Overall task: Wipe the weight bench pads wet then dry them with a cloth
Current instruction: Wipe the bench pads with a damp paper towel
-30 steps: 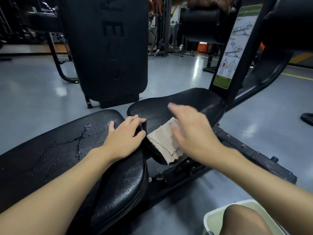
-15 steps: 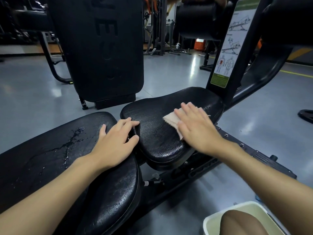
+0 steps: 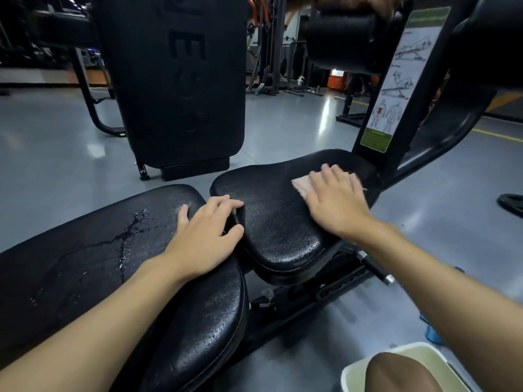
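Observation:
The black seat pad [image 3: 271, 222] of the weight bench lies ahead of me, its surface glistening. My right hand [image 3: 336, 202] presses flat on a beige cloth [image 3: 301, 185] at the pad's far right part; only the cloth's left edge shows from under the fingers. The long black back pad [image 3: 85, 267] stretches to the lower left, with streaks of water on it. My left hand [image 3: 206, 233] rests on the end of that back pad, fingers curled over its edge into the gap between the two pads.
A white bucket [image 3: 353, 374] stands at the lower right, my knee in front of it. A bit of blue cloth [image 3: 430, 332] lies on the grey floor. The bench's upright post carries an instruction sticker [image 3: 396, 86]. A tall black machine pad [image 3: 181, 80] stands behind.
My right hand has slid the cloth from the seat pad's near edge across to its far right part. The left hand has stayed on the back pad's end.

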`<control>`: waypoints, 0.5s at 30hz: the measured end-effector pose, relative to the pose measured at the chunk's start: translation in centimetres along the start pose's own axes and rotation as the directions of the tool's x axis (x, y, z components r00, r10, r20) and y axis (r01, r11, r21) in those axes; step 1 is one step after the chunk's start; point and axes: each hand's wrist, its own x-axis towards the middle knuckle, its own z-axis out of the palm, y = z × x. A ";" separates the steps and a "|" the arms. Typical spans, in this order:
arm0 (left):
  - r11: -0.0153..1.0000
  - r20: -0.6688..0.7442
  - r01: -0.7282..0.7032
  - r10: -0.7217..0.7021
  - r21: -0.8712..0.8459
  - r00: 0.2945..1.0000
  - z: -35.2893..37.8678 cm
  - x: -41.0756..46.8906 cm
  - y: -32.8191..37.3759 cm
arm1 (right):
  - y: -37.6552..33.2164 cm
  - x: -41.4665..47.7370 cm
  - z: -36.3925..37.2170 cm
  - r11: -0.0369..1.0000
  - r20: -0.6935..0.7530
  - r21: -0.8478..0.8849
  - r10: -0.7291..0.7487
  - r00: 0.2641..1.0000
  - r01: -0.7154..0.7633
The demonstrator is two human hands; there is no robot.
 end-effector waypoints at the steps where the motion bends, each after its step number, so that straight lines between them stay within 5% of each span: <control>1: 1.000 -0.006 -0.001 0.001 -0.022 1.000 -0.1 0.0 0.0 | -1.7 -1.4 -0.1 0.997 0.005 -0.026 -0.075 0.997 0.075; 6: 0.983 -0.077 0.015 -0.030 -0.181 0.997 -0.5 -0.2 -0.1 | -7.3 -5.8 -0.3 0.947 0.064 -0.056 -0.313 0.948 0.316; 15: 0.994 -0.062 0.063 -0.069 -0.088 0.996 -0.3 -0.2 0.0 | -4.6 -3.7 -0.6 0.923 0.103 -0.090 -0.366 0.925 0.375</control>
